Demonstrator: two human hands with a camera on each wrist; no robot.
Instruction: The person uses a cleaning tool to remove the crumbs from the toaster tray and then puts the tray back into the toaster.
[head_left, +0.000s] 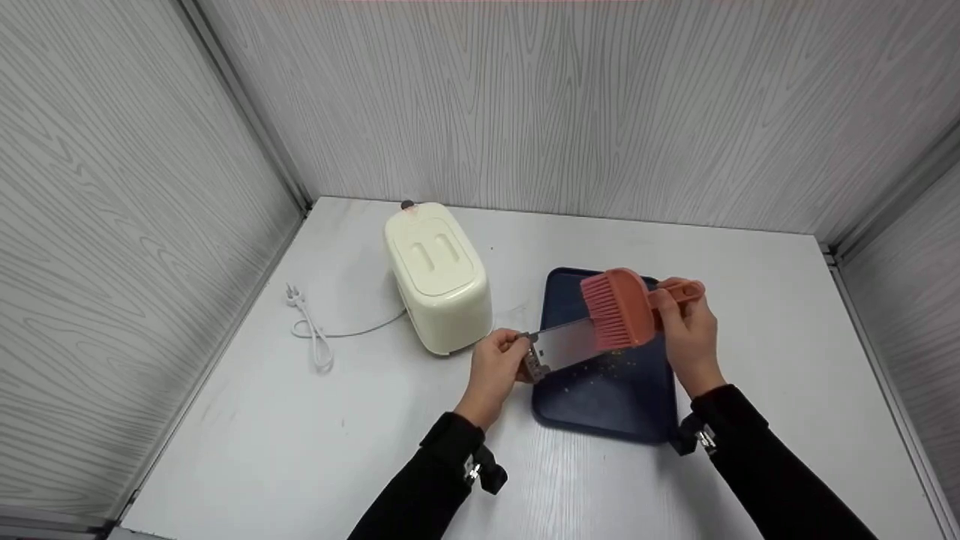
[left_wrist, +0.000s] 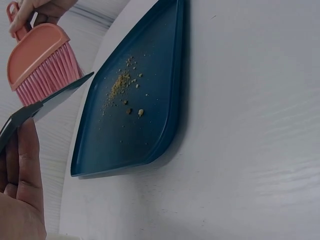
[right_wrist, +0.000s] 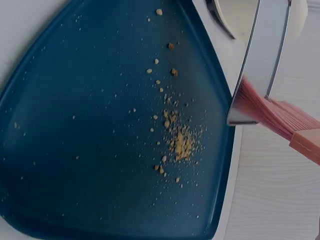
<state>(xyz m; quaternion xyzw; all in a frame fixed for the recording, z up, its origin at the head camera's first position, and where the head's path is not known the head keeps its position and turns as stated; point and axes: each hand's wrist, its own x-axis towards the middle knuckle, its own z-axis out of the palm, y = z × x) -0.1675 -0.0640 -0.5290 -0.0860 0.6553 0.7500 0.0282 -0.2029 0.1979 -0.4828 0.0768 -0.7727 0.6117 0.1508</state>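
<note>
My left hand [head_left: 493,373] grips the grey end of a toaster's flat metal crumb tray [head_left: 564,347], which is held over a dark blue tray [head_left: 615,409]. In my right hand [head_left: 691,343] is the handle of an orange brush [head_left: 632,306] with pink bristles. The bristles touch the upper face of the crumb tray near its far end, as the left wrist view also shows. Yellow-brown crumbs [right_wrist: 181,144] lie in a small heap on the blue tray, with loose bits scattered around it. My right hand is out of sight in the right wrist view.
A cream toaster [head_left: 450,300] with a closed lid stands left of the blue tray. Its cord runs to a white plug [head_left: 294,296] and a bundled loop on the white table [head_left: 247,450]. Grey wood-patterned panels [head_left: 555,112] rise around the table's back and sides.
</note>
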